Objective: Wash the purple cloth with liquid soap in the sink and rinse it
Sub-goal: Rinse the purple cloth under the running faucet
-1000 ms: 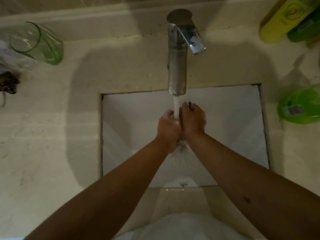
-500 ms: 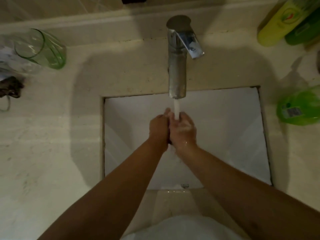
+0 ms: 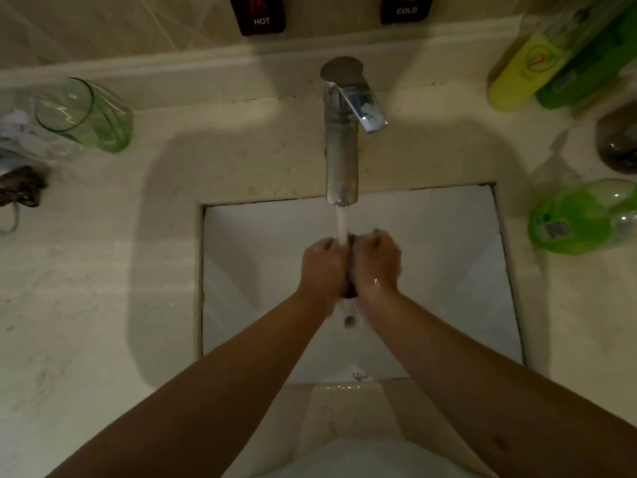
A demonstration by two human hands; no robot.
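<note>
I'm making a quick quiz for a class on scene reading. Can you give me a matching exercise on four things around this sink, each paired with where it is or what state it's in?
Things:
1. tap
2. glass tumbler
3. green bottle
4. cloth

Places or states:
A. lying on the counter right of the sink
B. pressed between the left hand and right hand
C. running water
D. on the counter at far left

Pairs: 1-C, 2-D, 3-A, 4-B
</note>
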